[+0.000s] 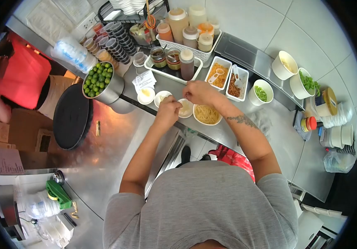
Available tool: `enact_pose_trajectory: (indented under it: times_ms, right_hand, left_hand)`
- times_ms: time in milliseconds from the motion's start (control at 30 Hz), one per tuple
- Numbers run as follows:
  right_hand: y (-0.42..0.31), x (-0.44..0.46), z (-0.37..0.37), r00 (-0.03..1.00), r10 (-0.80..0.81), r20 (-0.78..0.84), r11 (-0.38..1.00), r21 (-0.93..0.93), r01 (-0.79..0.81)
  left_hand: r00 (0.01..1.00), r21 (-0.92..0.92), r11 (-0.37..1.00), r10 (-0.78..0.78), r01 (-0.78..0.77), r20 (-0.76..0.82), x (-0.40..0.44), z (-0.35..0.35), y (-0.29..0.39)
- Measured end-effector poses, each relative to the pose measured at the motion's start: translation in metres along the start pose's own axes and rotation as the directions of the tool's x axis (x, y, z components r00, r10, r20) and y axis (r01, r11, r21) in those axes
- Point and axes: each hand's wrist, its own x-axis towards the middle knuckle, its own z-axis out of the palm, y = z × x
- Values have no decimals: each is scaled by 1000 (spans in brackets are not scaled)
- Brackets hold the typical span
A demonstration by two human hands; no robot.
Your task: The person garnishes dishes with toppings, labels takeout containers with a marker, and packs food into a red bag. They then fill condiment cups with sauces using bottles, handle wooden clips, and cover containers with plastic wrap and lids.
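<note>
My left hand (pixel 169 111) is over the counter with its fingertips pinched together, beside a small white bowl (pixel 162 98). What it pinches, if anything, is too small to name. Just above another small bowl (pixel 186 108) with pale contents, my right hand (pixel 200 92) has its fingers curled closed, and their tips are hidden from me. Directly below the right wrist stands a white bowl of yellow noodles (pixel 207 115). To the left of my hands is a third small bowl (pixel 146 96) with a pale yellow portion in it.
Behind my hands, a white tray (pixel 174 74) holds jars and a bottle. Two tubs of toppings (pixel 218 74) with scoops stand right of it, near a bowl of chopped greens (pixel 261 92). A pot of green limes (pixel 103 85) is at left. Another person (pixel 23 74) is at far left.
</note>
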Motion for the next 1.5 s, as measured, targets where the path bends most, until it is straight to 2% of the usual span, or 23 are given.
enact_pose_trajectory:
  times_ms: [67,167,200,267,367,467,567,667,767,867,967,1067,1167,1200,1267,1367,1467,1500]
  right_hand:
    - [-2,1,0,1000,-3,-5,1000,-19,2]
    - [-6,3,-1,1000,8,13,999,-42,-8]
    - [-6,5,0,999,13,32,999,-37,-12]
    - [-9,6,2,999,4,39,1000,-25,-3]
    - [-15,9,4,1000,-29,-6,1000,-2,29]
    - [-20,7,3,998,-22,-63,999,35,24]
    - [-18,0,-1,993,10,-119,996,84,0]
    - [-18,-14,-8,984,56,-166,990,134,-34]
    - [-15,-37,-21,963,111,-247,987,137,-79]
    - [-8,-70,-25,924,191,-331,980,118,-160]
    - [0,-98,-24,890,259,-374,965,137,-223]
    - [-4,-118,-20,860,355,-366,933,188,-306]
    - [-11,-125,-17,817,517,-257,853,240,-464]
    - [-10,-125,-11,810,506,-296,857,283,-432]
    - [-4,-123,6,791,484,-375,862,361,-356]
    - [-2,-121,12,777,483,-404,865,358,-351]
    - [1,-120,22,771,457,-445,875,382,-298]
    - [0,-119,22,762,463,-453,870,395,-294]
  left_hand:
    - [983,-50,984,-168,171,73,2,-14,7]
    - [979,-33,984,-176,174,-106,4,-30,-22]
    - [972,97,983,-135,156,-193,6,-39,-36]
    - [969,327,927,-116,184,-218,10,-59,-56]
    - [982,508,844,-106,173,-158,8,-69,-77]
    - [987,495,854,-136,159,-83,6,-70,-82]
    - [943,170,931,-331,321,30,7,-77,-90]
    - [980,496,845,-161,200,-120,2,-73,-93]
    - [988,519,842,-113,149,-102,-1,-68,-96]
    - [976,342,915,-214,213,-35,-1,-76,-90]
    - [972,434,870,-218,236,-91,-1,-77,-93]
    - [953,222,934,-242,281,-184,9,-74,-68]
    - [987,-26,987,-157,156,-44,23,-67,-22]
    - [990,-72,987,-140,142,25,28,-66,3]
    - [990,-109,994,41,-26,138,35,-56,33]
    - [942,-61,992,121,-108,312,39,-39,64]
    - [808,236,915,141,-327,572,36,-15,81]
    - [789,268,899,126,-348,601,38,-10,84]
